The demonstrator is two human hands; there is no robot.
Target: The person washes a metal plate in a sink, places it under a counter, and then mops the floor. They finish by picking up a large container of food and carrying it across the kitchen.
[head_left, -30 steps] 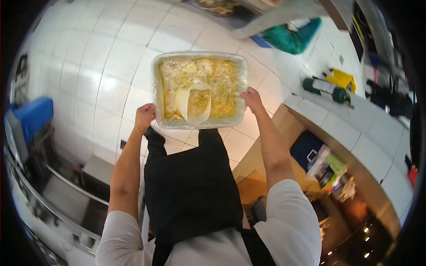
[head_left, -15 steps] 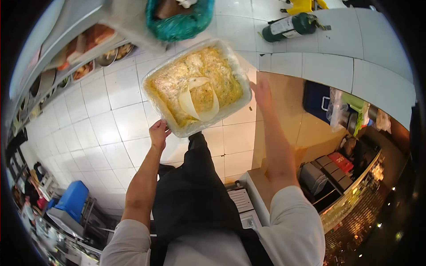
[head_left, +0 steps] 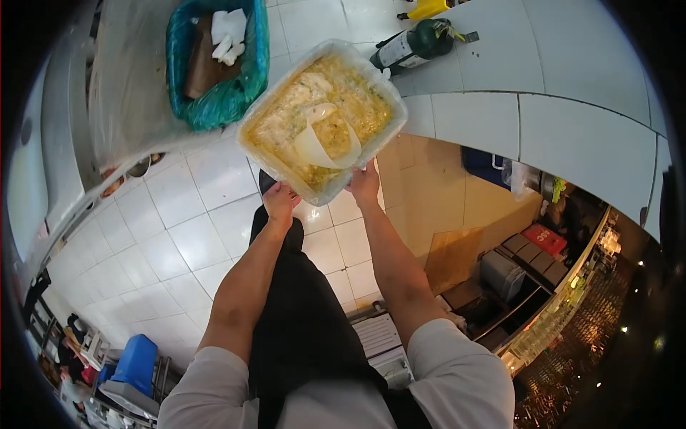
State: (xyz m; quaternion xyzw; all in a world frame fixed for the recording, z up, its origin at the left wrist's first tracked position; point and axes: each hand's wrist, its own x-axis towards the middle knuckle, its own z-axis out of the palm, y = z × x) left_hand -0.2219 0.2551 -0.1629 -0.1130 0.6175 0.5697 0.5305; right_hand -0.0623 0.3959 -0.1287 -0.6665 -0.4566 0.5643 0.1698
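I hold a plastic-lined rectangular tub [head_left: 256, 139] of yellow creamy food out in front of me, above the floor. A white scoop [head_left: 327, 145] lies in the middle of the food. My left hand [head_left: 279, 201] grips the tub's near left corner from below. My right hand [head_left: 365, 184] grips the near edge just to the right of it. The two hands are close together under the tub's near side.
A bin lined with a teal bag [head_left: 214, 64] holding paper stands on the floor at upper left, beside a steel counter [head_left: 114, 93]. A white tiled counter [head_left: 557, 114] curves at right with a dark green bottle [head_left: 414, 44] on it. White tiled floor [head_left: 186, 236] lies below.
I have turned left and the view swung; the bin is now close by. My right hand slid from the tub's right side to its near edge, beside my left hand.
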